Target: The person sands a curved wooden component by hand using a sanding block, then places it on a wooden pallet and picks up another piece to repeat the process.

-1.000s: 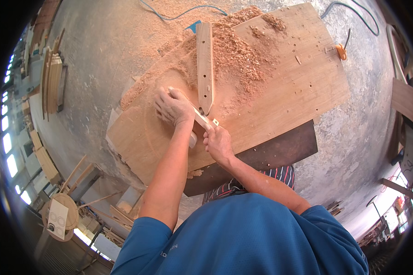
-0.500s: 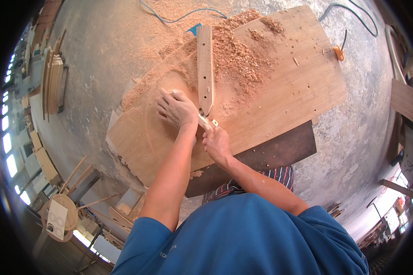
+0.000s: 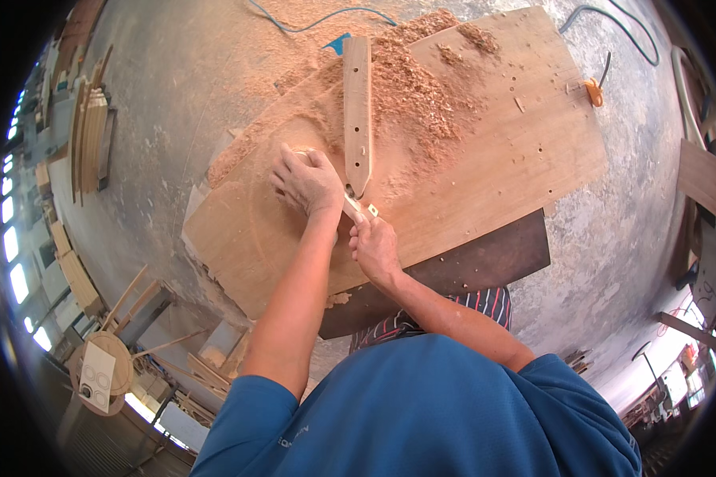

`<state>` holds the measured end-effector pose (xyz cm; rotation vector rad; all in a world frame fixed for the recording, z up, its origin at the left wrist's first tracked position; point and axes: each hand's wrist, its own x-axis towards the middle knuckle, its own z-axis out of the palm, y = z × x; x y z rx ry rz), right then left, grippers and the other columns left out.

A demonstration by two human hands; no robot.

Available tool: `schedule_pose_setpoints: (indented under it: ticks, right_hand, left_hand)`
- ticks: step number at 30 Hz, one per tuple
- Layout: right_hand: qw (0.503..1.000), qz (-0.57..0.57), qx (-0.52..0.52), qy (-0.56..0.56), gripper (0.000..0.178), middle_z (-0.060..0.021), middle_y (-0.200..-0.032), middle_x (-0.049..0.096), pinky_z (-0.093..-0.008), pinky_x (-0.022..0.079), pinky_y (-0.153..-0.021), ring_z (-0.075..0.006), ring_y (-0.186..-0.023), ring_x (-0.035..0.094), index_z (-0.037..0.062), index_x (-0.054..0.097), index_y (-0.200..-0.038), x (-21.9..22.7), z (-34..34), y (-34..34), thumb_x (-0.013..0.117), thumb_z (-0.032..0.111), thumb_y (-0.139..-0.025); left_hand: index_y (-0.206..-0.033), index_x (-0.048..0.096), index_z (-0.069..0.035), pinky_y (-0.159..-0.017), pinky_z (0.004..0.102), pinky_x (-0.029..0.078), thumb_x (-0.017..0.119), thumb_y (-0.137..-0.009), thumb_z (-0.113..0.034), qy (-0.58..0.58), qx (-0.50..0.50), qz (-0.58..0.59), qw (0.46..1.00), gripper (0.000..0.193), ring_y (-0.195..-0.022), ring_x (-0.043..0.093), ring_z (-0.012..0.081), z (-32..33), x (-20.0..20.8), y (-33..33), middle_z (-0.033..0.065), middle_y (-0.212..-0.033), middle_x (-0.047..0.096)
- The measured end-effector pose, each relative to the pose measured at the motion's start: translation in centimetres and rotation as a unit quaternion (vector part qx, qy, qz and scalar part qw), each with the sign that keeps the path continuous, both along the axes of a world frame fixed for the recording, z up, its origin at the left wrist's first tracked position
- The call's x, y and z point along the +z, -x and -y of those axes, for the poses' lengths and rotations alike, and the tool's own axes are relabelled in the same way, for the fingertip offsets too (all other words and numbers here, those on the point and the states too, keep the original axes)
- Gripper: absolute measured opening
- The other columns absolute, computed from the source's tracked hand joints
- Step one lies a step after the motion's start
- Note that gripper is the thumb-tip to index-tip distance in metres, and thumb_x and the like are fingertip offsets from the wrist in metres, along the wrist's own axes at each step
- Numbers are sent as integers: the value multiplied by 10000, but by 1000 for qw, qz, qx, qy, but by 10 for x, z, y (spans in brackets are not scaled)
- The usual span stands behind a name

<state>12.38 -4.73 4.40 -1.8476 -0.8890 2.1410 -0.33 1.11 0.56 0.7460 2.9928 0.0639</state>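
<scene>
My left hand bends over a pale wooden piece, its fingers curled round the far end; hand and forearm hide much of that piece. My right hand grips the near end, thumb on top. The piece lies slantwise on a broad wooden work board. Close to its middle is the pointed near end of a long wooden bar with several dark holes. A small dark metal part shows under that tip. Beside my right fingers sits a little pale block with a hole in it.
Reddish shavings are heaped right of the bar, and more dust covers the board's far left edge and the floor. An orange clamp handle is at the right edge. Blue hose lies beyond. Stacked planks stand left.
Both hands keep their grip on the wooden piece, which has hardly moved. My left hand has turned slightly. The whole view has shifted a little.
</scene>
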Motion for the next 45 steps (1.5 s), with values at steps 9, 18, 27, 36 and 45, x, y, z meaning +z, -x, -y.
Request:
schedule_pose_setpoints:
  ticks: [9,18,27,36,45]
  right_hand:
    - [1000,-11,-23,-3,364,-73,-618,639,-353,511,-537,-168,-550,633,-10,622,-849,-15,10,3,463,227,-1074]
    - [1000,-6,-22,-2,388,-63,-635,627,-348,503,-514,-154,-558,631,-25,619,-878,-8,6,4,465,264,-1087]
    - [1000,-12,-25,11,397,-67,-658,624,-345,502,-518,-145,-569,635,-32,613,-883,-6,3,5,476,280,-1087]
    - [1000,-3,-14,-5,392,-50,-646,611,-307,485,-489,-128,-531,590,-12,607,-856,-11,4,6,491,285,-1084]
    - [1000,7,-2,-25,395,-76,-619,636,-362,505,-559,-184,-562,643,-2,630,-837,-14,6,9,476,270,-1078]
  left_hand:
    - [-1460,491,-102,-1025,542,390,554,-973,-371,-7,-17,-4,1000,560,-1286,462,353,-2,-3,2,127,-1391,522]
    - [-1436,513,-98,-1019,541,396,559,-962,-359,-12,-23,-15,1000,543,-1277,471,351,-4,-3,2,122,-1378,535]
    - [-1436,517,-83,-1049,538,395,552,-967,-349,-30,-17,-13,999,540,-1295,462,361,-3,-6,7,132,-1405,535]
    - [-1434,510,-63,-1054,518,406,562,-979,-348,-24,-13,5,1000,539,-1304,452,365,-8,-1,6,151,-1398,536]
    - [-1420,529,-73,-1039,518,416,568,-975,-345,-38,-22,-23,999,523,-1270,476,366,-7,-6,10,143,-1367,559]
